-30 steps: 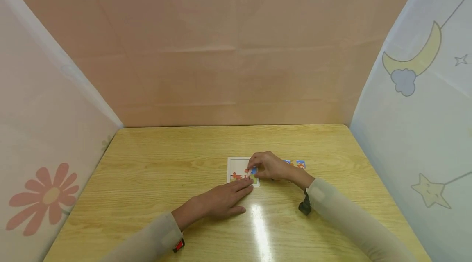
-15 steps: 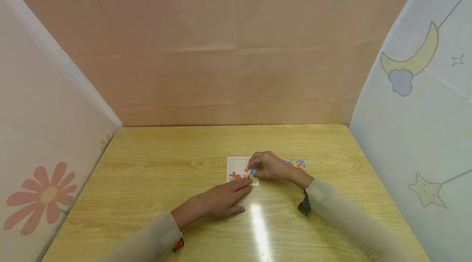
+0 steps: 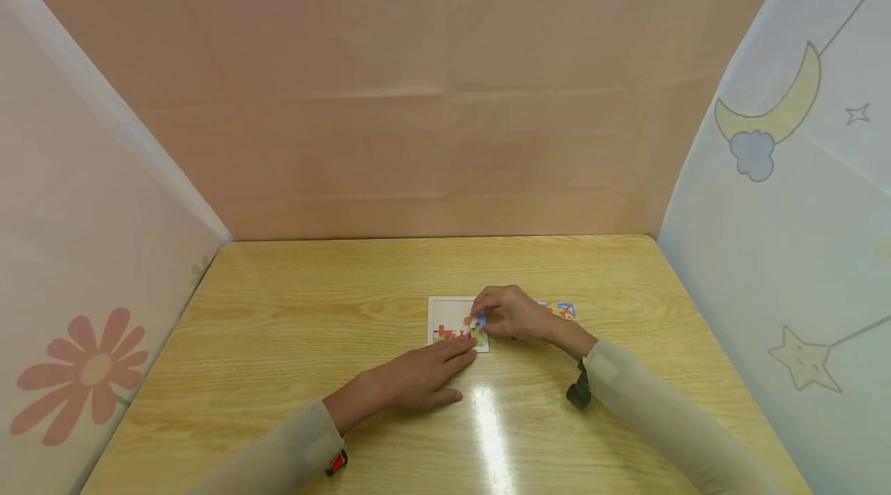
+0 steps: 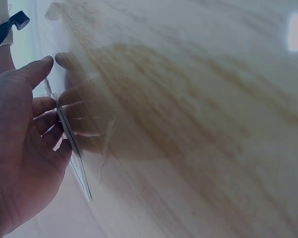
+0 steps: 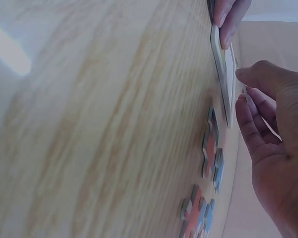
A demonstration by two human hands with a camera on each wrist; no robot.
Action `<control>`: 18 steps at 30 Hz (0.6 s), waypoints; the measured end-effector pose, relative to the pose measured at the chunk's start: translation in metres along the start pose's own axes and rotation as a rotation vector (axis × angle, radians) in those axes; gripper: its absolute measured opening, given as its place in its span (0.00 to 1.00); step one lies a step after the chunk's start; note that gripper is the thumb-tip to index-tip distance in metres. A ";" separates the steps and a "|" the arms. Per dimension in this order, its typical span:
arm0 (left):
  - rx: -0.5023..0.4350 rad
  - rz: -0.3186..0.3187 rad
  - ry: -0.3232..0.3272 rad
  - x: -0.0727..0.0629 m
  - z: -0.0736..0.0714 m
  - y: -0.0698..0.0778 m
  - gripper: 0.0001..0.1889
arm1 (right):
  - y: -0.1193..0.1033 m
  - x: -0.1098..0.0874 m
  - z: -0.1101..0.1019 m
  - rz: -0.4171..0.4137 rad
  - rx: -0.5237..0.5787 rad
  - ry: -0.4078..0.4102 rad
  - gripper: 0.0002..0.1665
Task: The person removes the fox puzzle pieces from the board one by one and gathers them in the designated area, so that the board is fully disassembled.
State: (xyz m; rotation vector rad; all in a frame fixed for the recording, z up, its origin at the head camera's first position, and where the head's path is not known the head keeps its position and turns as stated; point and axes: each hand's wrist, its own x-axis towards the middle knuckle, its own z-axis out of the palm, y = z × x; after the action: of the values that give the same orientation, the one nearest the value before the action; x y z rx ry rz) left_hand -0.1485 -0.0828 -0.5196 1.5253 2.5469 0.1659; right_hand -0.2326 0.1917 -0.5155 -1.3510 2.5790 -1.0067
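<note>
A small square puzzle board [image 3: 430, 319] with a pale border lies on the table, with red and green jigsaw pieces [image 3: 445, 332] along its near side. My left hand [image 3: 423, 377] rests over the board's near edge, fingers stretched out and covering part of the pieces. At the board's right side, my right hand [image 3: 513, 312] pinches a partly blue jigsaw piece [image 3: 481, 319] between thumb and fingers. From the right wrist view, only a thin edge of that piece shows, close over the board's rim [image 5: 223, 79].
Several loose jigsaw pieces [image 3: 565, 310] in blue, orange and red lie on the wooden table [image 3: 313, 286] just right of the board, partly hidden behind the right wrist. Fabric walls [image 3: 445, 131] stand behind and at both sides.
My right hand, with the piece, has shifted very slightly to the right over the board. The left hand has stayed in place.
</note>
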 end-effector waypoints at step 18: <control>-0.030 -0.002 0.004 0.000 0.000 0.001 0.38 | 0.001 -0.020 -0.015 -0.022 0.038 0.062 0.14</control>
State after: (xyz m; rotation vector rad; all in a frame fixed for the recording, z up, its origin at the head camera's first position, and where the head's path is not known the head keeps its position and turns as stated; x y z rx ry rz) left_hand -0.1479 -0.0827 -0.5191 1.5135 2.5370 0.2065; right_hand -0.2262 0.2156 -0.5090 -1.3639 2.5799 -1.1126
